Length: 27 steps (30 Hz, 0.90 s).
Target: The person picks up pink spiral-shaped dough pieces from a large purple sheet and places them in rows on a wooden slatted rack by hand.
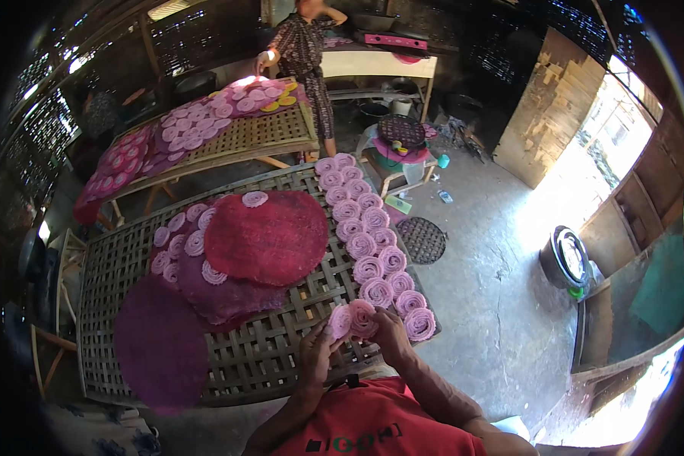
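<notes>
Two pink coiled rosettes with ruffled edges are held up side by side near my red shirt. My left hand grips the paler left rosette. The deeper pink right rosette is pinched in my right hand; the two rosettes touch. Just beyond my hands, a double row of pink rosettes runs along the right edge of a woven bamboo rack. Left of the row lie a round red mat and purple mats, with several loose rosettes among them.
Another bamboo rack with rosettes on colored mats stands behind. Beside it a person reaches toward it. A low stool bears a dark woven tray. A round grate and black basins are on the concrete floor.
</notes>
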Each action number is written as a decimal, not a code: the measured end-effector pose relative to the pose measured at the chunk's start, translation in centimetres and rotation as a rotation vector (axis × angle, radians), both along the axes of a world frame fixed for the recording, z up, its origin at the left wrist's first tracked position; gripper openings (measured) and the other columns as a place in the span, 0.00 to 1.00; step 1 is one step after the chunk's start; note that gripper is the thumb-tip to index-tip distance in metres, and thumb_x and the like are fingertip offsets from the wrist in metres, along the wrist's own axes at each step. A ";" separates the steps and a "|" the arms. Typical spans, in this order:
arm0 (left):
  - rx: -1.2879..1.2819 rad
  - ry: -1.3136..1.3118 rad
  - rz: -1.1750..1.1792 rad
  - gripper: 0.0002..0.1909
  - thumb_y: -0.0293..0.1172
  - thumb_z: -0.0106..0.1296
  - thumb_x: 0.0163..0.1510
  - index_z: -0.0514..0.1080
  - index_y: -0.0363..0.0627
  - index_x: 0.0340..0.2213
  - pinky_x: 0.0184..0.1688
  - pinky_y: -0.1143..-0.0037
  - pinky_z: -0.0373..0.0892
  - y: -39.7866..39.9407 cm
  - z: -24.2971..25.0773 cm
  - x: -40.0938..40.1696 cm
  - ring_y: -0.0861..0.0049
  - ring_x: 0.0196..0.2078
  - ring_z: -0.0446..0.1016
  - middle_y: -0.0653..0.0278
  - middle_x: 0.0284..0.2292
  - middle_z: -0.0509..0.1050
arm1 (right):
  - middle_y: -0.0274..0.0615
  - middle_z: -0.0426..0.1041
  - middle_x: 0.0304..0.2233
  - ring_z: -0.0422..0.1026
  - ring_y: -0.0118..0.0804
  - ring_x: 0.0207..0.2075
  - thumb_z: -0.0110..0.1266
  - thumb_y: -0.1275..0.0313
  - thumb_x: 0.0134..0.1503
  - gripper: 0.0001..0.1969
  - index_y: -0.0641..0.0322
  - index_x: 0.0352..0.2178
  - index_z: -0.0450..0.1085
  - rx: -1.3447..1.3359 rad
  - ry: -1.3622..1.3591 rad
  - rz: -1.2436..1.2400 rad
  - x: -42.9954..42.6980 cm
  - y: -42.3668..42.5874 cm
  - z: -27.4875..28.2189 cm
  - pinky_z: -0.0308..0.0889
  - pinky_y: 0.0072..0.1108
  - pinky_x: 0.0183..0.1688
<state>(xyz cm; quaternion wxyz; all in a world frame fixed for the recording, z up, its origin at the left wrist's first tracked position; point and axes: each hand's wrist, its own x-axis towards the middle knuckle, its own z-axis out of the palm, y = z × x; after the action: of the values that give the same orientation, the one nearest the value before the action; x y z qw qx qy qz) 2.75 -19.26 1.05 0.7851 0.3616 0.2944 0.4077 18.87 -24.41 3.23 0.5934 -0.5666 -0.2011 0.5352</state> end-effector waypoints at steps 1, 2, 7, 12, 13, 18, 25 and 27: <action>-0.036 -0.034 0.001 0.20 0.32 0.42 0.61 0.63 0.32 0.51 0.55 0.58 0.66 0.1 0.0 -0.2 0.62 0.52 0.69 0.51 0.49 0.69 | 0.41 0.73 0.35 0.72 0.31 0.37 0.49 0.64 0.55 0.18 0.70 0.40 0.69 -0.058 0.100 -0.027 0.3 -0.2 0.4 0.67 0.24 0.37; -0.072 -0.067 0.002 0.20 0.33 0.42 0.60 0.63 0.32 0.51 0.55 0.56 0.65 0.2 0.1 -0.7 0.60 0.52 0.69 0.51 0.49 0.69 | 0.39 0.73 0.33 0.70 0.28 0.36 0.52 0.65 0.54 0.16 0.69 0.37 0.70 -0.032 0.167 -0.089 0.6 -0.3 -0.3 0.65 0.22 0.38; -0.126 -0.141 0.035 0.22 0.35 0.45 0.58 0.63 0.33 0.50 0.55 0.52 0.64 0.9 0.4 -1.6 0.58 0.54 0.67 0.52 0.50 0.68 | 0.38 0.74 0.32 0.71 0.28 0.35 0.55 0.67 0.52 0.15 0.69 0.36 0.72 -0.046 -0.173 -0.004 4.0 -1.6 -1.0 0.64 0.21 0.41; -0.151 -0.121 0.037 0.23 0.37 0.45 0.58 0.63 0.34 0.51 0.55 0.54 0.65 1.2 0.0 -1.8 0.59 0.53 0.68 0.53 0.50 0.68 | 0.43 0.75 0.30 0.72 0.29 0.32 0.53 0.68 0.51 0.16 0.70 0.39 0.71 -0.193 -0.554 0.198 5.2 -0.6 -0.8 0.66 0.23 0.36; -0.147 -0.120 0.029 0.24 0.37 0.45 0.58 0.63 0.34 0.51 0.54 0.54 0.66 1.2 0.3 -1.7 0.59 0.53 0.68 0.53 0.50 0.68 | 0.43 0.75 0.28 0.72 0.30 0.31 0.52 0.70 0.51 0.15 0.70 0.39 0.71 -0.249 -0.682 0.247 5.4 -0.3 -1.2 0.66 0.23 0.34; -0.126 -0.083 0.014 0.24 0.38 0.46 0.58 0.62 0.35 0.52 0.53 0.56 0.67 0.8 0.6 -2.2 0.59 0.53 0.68 0.53 0.50 0.68 | 0.52 0.76 0.30 0.76 0.39 0.28 0.48 0.69 0.53 0.18 0.69 0.43 0.69 -0.126 -0.932 0.109 5.0 -0.1 -2.1 0.70 0.29 0.32; -0.178 -0.107 -0.017 0.23 0.39 0.45 0.59 0.64 0.35 0.50 0.52 0.56 0.68 0.6 0.0 -2.4 0.59 0.51 0.70 0.52 0.49 0.69 | 0.54 0.75 0.35 0.75 0.50 0.33 0.52 0.67 0.52 0.18 0.66 0.43 0.69 -0.074 -1.259 -0.001 4.5 -1.3 -0.1 0.70 0.35 0.38; -0.187 -0.107 -0.070 0.24 0.40 0.45 0.59 0.64 0.34 0.50 0.51 0.58 0.69 0.3 -0.1 -2.0 0.59 0.50 0.70 0.51 0.49 0.69 | 0.52 0.74 0.37 0.75 0.52 0.38 0.54 0.65 0.52 0.18 0.65 0.42 0.70 -0.092 -1.261 -0.027 3.9 -1.7 1.6 0.69 0.36 0.42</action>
<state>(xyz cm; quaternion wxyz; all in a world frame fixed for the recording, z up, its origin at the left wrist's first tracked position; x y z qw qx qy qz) 0.72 -18.99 0.97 0.8436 0.2747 0.2760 0.3696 22.80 -26.12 4.83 0.3425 -0.8004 -0.4820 0.0990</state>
